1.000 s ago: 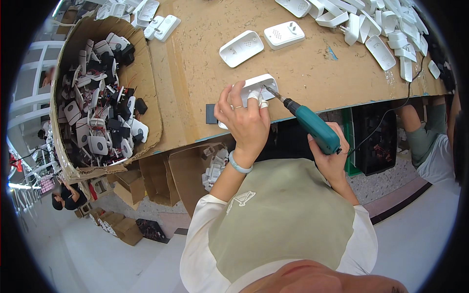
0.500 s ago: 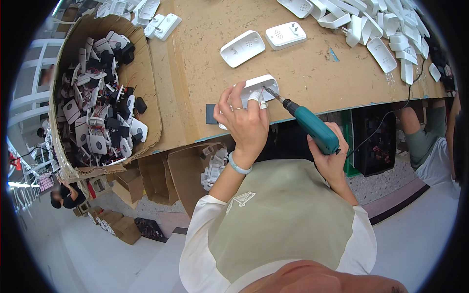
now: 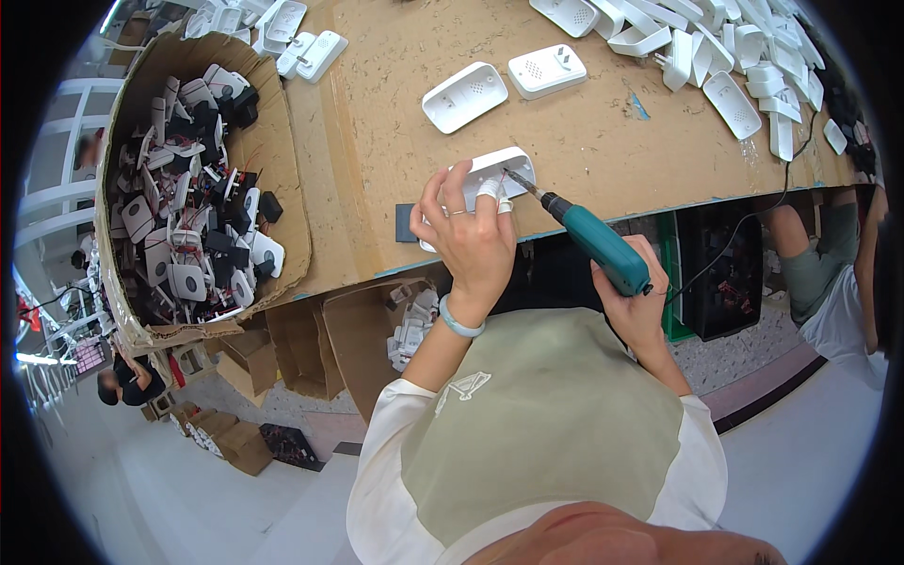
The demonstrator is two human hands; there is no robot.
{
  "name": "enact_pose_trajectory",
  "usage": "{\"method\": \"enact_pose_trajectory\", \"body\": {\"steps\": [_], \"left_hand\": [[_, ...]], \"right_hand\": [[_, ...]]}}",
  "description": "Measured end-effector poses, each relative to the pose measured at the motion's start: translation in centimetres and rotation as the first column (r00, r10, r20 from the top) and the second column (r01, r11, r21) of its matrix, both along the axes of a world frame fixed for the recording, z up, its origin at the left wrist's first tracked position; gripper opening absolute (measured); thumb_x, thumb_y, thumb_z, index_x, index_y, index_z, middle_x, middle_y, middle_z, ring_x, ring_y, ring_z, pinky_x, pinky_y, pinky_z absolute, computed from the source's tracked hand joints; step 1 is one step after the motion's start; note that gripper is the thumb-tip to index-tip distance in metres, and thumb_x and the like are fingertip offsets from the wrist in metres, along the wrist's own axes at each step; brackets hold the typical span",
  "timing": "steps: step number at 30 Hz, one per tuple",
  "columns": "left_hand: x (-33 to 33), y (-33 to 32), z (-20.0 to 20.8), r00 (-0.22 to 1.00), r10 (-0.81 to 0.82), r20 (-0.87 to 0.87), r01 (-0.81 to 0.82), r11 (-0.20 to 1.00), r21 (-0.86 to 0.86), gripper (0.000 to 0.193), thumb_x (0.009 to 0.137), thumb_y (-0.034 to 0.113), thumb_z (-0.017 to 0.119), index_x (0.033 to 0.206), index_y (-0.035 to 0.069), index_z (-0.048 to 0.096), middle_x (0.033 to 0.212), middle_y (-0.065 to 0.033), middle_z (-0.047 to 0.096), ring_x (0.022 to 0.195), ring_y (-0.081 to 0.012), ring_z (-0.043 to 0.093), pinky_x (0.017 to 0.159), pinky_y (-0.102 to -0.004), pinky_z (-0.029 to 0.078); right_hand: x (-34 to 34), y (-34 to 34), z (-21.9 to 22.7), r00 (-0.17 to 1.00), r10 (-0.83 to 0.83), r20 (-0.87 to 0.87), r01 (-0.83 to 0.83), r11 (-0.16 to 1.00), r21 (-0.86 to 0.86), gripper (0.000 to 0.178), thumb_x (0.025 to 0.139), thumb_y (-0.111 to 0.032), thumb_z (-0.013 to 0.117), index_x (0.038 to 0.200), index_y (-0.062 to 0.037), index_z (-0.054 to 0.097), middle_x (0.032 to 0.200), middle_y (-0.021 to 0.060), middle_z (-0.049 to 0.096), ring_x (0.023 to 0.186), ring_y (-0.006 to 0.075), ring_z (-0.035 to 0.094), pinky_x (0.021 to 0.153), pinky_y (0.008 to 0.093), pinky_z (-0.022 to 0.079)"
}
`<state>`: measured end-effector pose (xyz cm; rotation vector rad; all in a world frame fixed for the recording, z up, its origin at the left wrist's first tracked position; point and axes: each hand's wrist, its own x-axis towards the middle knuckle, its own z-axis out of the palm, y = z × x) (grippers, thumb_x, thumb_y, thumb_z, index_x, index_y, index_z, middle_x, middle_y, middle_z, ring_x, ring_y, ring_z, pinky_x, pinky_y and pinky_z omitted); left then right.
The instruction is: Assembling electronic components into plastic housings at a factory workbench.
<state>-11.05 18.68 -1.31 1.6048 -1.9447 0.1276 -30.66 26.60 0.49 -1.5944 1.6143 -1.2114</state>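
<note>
My right hand [image 3: 640, 292] is wrapped round the rear of a teal electric screwdriver [image 3: 603, 247]. Its bit slants up and left into an open white plastic housing [image 3: 516, 164] near the table's front edge. My left hand [image 3: 471, 221] holds that housing down, with white wrapping on some fingertips pressed inside the shell. Thin reddish wire shows near the bit; the screw, if any, is too small to see. A dark flat block [image 3: 407, 223] lies just left of the left hand. Beyond it rest an open white shell [image 3: 465, 98] and a white shell with plug pins [image 3: 548, 72].
A cardboard box [image 3: 299, 188] at the left holds many white-and-black parts with wires. White shells [image 3: 702, 52] are heaped at the far right, more at the far left. A black cord [image 3: 744, 226] runs by the right edge. Another person's leg [image 3: 789, 231] is at the right.
The hands, screwdriver and housing hold nearly the same pose. The whole view has shifted very slightly.
</note>
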Motion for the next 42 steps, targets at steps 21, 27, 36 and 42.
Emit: {"method": "enact_pose_trajectory", "body": {"steps": [21, 27, 36, 42], "left_hand": [[0.0, -0.1, 0.0, 1.000, 0.010, -0.012, -0.010, 1.000, 0.003, 0.013, 0.069, 0.005, 0.076, 0.079, 0.003, 0.069, 0.132, -0.0112, 0.059, 0.127, -0.0368, 0.048, 0.100, -0.0540, 0.029], [-0.1, -0.1, 0.0, 1.000, 0.016, -0.012, -0.016, 1.000, 0.005, 0.011, 0.070, 0.006, 0.075, 0.079, 0.003, 0.069, 0.132, -0.0109, 0.059, 0.127, -0.0368, 0.048, 0.100, -0.0539, 0.029], [0.0, -0.1, 0.2, 1.000, 0.000, 0.002, 0.000, 1.000, 0.012, 0.012, 0.069, 0.007, 0.074, 0.075, 0.002, 0.065, 0.134, -0.0121, 0.056, 0.128, -0.0375, 0.046, 0.099, -0.0568, 0.028], [-0.1, -0.1, 0.3, 1.000, 0.004, 0.021, -0.004, 1.000, 0.018, 0.012, 0.069, 0.007, 0.074, 0.074, 0.001, 0.064, 0.133, -0.0128, 0.056, 0.129, -0.0382, 0.045, 0.099, -0.0577, 0.028]], "right_hand": [[-0.1, -0.3, 0.5, 0.999, 0.025, -0.033, -0.026, 0.999, -0.031, 0.022, 0.077, 0.008, 0.072, 0.095, 0.0010, 0.062, 0.091, 0.0134, 0.063, 0.080, 0.0275, 0.063, 0.072, 0.0327, 0.050], [-0.3, -0.1, 0.3, 0.999, 0.027, -0.042, -0.027, 1.000, -0.004, 0.021, 0.077, 0.007, 0.073, 0.095, 0.0013, 0.062, 0.091, 0.0132, 0.063, 0.079, 0.0275, 0.063, 0.072, 0.0322, 0.050], [-0.6, 0.8, 1.5, 0.995, -0.066, 0.072, 0.062, 0.997, 0.051, 0.019, 0.079, 0.004, 0.075, 0.096, 0.0019, 0.067, 0.093, 0.0120, 0.066, 0.081, 0.0223, 0.064, 0.074, 0.0306, 0.050], [-0.9, 1.5, 1.5, 0.983, -0.125, 0.133, 0.114, 0.990, 0.086, 0.018, 0.079, 0.002, 0.076, 0.096, 0.0024, 0.068, 0.093, 0.0106, 0.066, 0.082, 0.0198, 0.063, 0.074, 0.0299, 0.050]]}}
